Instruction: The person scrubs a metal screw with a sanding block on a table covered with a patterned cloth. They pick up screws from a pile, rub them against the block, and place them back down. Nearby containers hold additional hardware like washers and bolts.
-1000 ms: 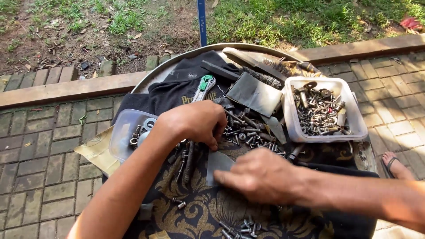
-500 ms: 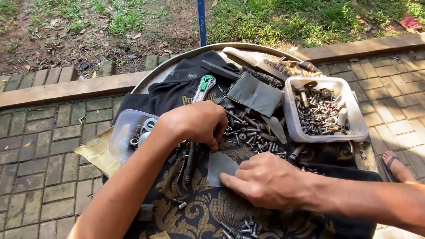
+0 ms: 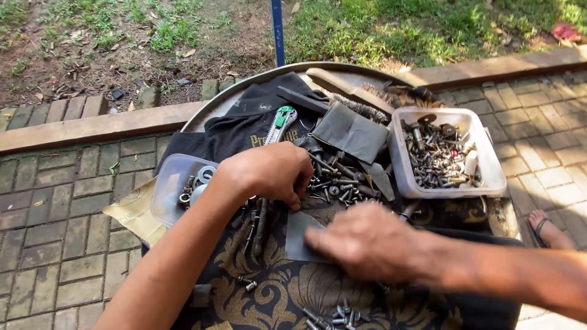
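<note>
L arm: we've got it coming in from bottom left, bare forearm angled up and to the right, wrist about straight.
L hand [image 3: 272, 172]: knuckles up, back of hand toward cam, fingers curled down and under, tips pointing right/down. Can't tell if it's pinching anything, tips hidden under the palm.
R arm: ours enters from right edge, low, forearm near level, pointing left, bare.
R hand [image 3: 370, 243]: palm down, fingers stretched left and held together, pressed flat-ish, thumb tucked on the near side. Loosely open, nothing gripped that we can see.
Hands vs each other: near, not touching; L sits higher and further left than R.
</note>
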